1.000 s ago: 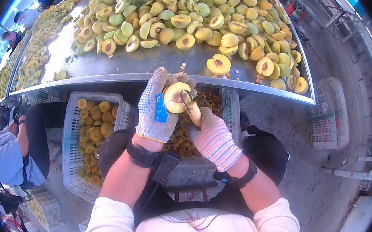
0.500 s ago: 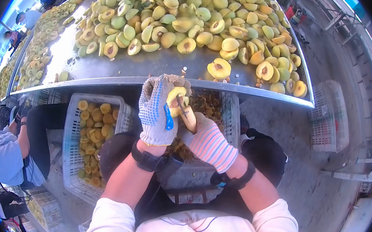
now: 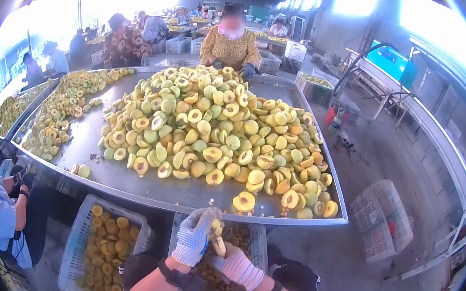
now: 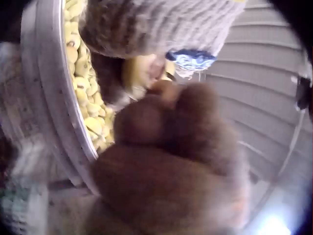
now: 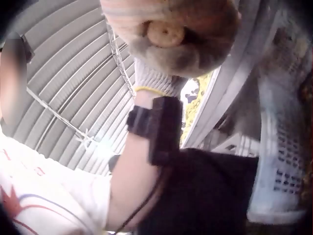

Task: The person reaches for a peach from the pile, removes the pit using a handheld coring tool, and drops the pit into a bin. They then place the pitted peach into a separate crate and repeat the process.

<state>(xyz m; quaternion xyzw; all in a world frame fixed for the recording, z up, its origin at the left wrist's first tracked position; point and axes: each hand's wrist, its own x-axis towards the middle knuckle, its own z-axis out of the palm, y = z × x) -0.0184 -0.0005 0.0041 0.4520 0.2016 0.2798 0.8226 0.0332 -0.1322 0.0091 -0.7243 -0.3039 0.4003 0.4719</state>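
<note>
My left hand (image 3: 193, 237), in a whitish glove with blue dots, grips a yellow peach half (image 3: 216, 228). In the left wrist view the cut face of this peach half (image 4: 139, 73) shows under the glove, partly hidden by soiled glove fingers. The right hand (image 3: 241, 267), in a striped glove, holds a pitting tool by its wooden handle (image 3: 217, 247). That tool's tip meets the fruit, where the left fingers cover it. From the right wrist, the handle's round end (image 5: 166, 33) pokes out of the curled glove. Both hands are just in front of the table edge.
A big heap of peach halves (image 3: 201, 125) covers much of the metal table (image 3: 184, 190). Below the hands stands a crate (image 3: 262, 249) with brown scraps; a crate (image 3: 75, 242) of peach halves is to its left. More crates (image 3: 383, 216) stand at right. A person (image 3: 231, 44) works across the table.
The head view has tilted up, so the hands sit lower in it and the far side of the hall shows. The peach half has turned from facing up to edge-on in the left hand.
</note>
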